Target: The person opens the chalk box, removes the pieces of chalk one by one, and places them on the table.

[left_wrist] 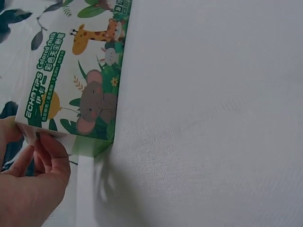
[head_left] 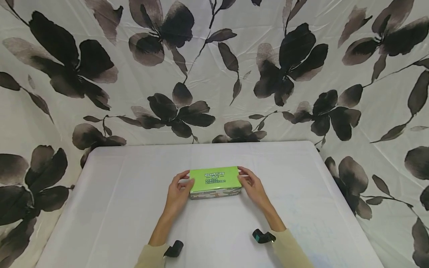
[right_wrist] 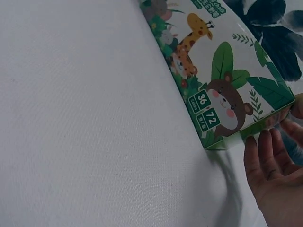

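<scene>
A box of colored chalk (head_left: 215, 179) with a bright green top stands near the middle of the white table, held at both ends. My left hand (head_left: 178, 190) grips its left end with bent fingers and thumb. At the opposite end, my right hand (head_left: 253, 186) grips the box in the same manner. Its long side, printed with an elephant and a giraffe, shows in the left wrist view on the chalk box (left_wrist: 90, 80). From the right wrist, a bear and the numbers 36 and 72 appear on the chalk box (right_wrist: 222, 94). Its contents are hidden.
The white-covered table (head_left: 127, 208) spreads around the box on all sides. Behind it hangs a white cloth (head_left: 234, 93) with dark flowers. A black wrist camera (head_left: 174, 248) sits at the left sleeve, and another wrist camera (head_left: 263, 236) at the right.
</scene>
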Demonstrator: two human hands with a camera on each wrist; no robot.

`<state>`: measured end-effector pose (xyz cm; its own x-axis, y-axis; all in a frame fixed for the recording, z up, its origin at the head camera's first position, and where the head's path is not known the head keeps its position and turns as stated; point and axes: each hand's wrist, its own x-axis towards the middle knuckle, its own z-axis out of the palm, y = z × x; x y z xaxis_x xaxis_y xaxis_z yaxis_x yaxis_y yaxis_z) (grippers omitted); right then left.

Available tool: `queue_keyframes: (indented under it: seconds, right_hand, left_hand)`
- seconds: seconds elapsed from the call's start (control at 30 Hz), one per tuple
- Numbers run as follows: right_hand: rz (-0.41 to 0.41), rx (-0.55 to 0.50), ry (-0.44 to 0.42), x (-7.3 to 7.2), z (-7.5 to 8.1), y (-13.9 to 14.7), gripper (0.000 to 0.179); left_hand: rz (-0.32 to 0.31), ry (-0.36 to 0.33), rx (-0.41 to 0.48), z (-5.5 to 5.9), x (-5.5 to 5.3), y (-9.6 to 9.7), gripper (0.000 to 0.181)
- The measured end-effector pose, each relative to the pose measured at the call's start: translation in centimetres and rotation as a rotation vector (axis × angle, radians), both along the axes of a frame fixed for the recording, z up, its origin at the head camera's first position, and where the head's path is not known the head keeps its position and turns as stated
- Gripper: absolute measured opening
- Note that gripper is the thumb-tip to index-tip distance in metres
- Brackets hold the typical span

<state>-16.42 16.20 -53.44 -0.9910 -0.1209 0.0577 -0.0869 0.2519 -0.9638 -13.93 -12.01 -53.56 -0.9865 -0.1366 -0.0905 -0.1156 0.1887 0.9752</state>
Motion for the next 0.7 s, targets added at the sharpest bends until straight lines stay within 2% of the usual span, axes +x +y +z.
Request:
queue_keyframes:
  seconds: [0.1,0.37,0.47,0.6,0.7]
  right_hand:
    - [-0.016,-0.016,0.002,-0.4,-1.2,0.2,0.042]
    - [-0.065,-0.038,-0.011,0.1,-1.5,0.2,0.038]
    - [-0.075,-0.016,0.041,0.2,-1.0,0.1,0.037]
    - [-0.061,0.09,0.168,0.0,0.0,0.2,0.039]
    - [-0.023,0.179,0.267,-0.3,0.7,-0.2,0.041]
  left_hand:
    - [-0.002,-0.001,0.0,0.1,0.0,-0.1,0.046]
    - [-0.029,0.012,-0.001,-0.3,0.3,-0.4,0.052]
    - [-0.097,0.003,-0.029,-0.6,0.5,-0.7,0.072]
    - [-0.217,-0.012,-0.088,-1.0,0.3,-1.0,0.103]
    - [-0.257,-0.008,-0.125,-1.3,0.1,-1.3,0.112]
